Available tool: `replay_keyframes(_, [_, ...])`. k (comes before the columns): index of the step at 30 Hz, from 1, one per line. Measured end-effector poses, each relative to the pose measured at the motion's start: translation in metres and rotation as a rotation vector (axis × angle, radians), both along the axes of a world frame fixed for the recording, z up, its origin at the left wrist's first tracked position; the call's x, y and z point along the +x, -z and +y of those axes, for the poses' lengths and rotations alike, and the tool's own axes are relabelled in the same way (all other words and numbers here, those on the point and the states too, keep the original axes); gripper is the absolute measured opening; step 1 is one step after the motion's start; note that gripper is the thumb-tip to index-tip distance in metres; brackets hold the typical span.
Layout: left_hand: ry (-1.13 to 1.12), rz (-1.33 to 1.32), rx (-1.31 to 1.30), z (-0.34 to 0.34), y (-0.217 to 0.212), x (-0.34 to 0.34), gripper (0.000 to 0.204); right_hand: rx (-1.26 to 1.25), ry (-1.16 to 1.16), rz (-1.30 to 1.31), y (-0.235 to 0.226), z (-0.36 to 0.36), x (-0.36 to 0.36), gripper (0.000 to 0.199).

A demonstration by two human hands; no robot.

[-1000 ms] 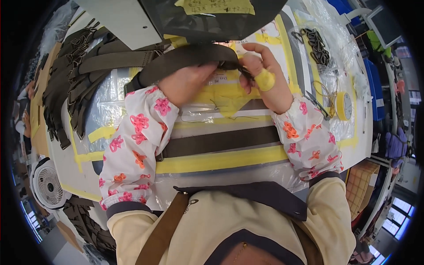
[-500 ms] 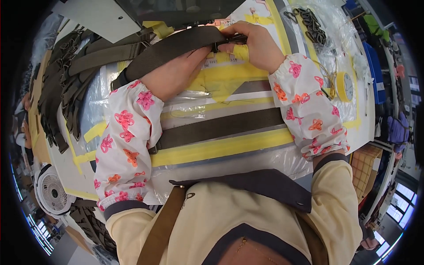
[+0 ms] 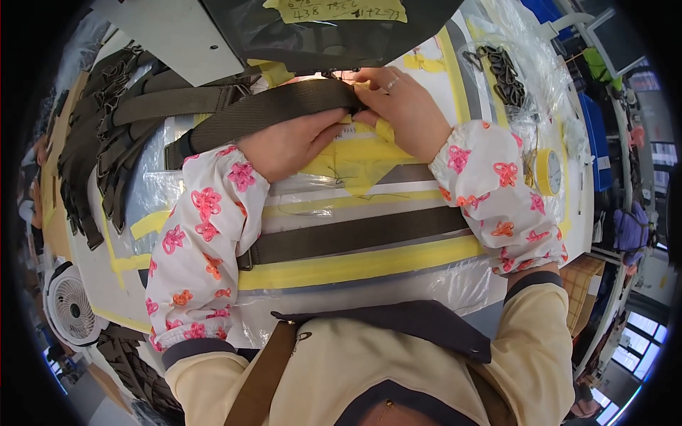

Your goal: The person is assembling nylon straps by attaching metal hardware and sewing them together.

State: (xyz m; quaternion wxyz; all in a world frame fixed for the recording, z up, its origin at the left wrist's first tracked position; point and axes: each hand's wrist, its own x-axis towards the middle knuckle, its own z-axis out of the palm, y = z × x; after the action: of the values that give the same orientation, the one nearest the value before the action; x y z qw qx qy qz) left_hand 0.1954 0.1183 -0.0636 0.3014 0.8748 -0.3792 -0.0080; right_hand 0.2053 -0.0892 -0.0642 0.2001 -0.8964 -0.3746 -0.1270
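Observation:
A wide dark olive webbing strap [image 3: 277,108] arches over my left hand [image 3: 302,142], which grips it from below with the fingers closed near its right end. My right hand [image 3: 408,113], with a ring on one finger, pinches that same end with thumb and fingertips. This end lies right under the dark head of a sewing machine [image 3: 312,39], where a light glows. Exactly how the fingertips meet the strap is partly hidden. A second webbing strap [image 3: 355,234] lies flat across the table in front of my hands.
Many dark straps with metal buckles [image 3: 117,142] are heaped at the left. Black metal rings [image 3: 503,74] lie on plastic film at the far right, with a yellow tape roll [image 3: 547,172] nearer. Yellow tape [image 3: 362,263] edges the work surface. A white fan [image 3: 73,305] stands lower left.
My view has tilted up, showing more of the machine head. Both hands have brought the strap's right end closer under the machine, and my right fingers have shifted their hold at its tip.

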Motion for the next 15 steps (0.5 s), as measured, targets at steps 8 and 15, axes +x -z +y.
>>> replay_keyframes(8, [-0.103,-0.028,0.201,-0.004,-0.014,-0.006,0.022,0.153,-0.015,-0.03,-0.008,0.003,-0.007,0.021])
replay_keyframes(15, [-0.05,-0.69,0.041,-0.009,-0.015,-0.015,0.023,-0.162,0.035,-0.212,-0.011,0.008,-0.014,0.028])
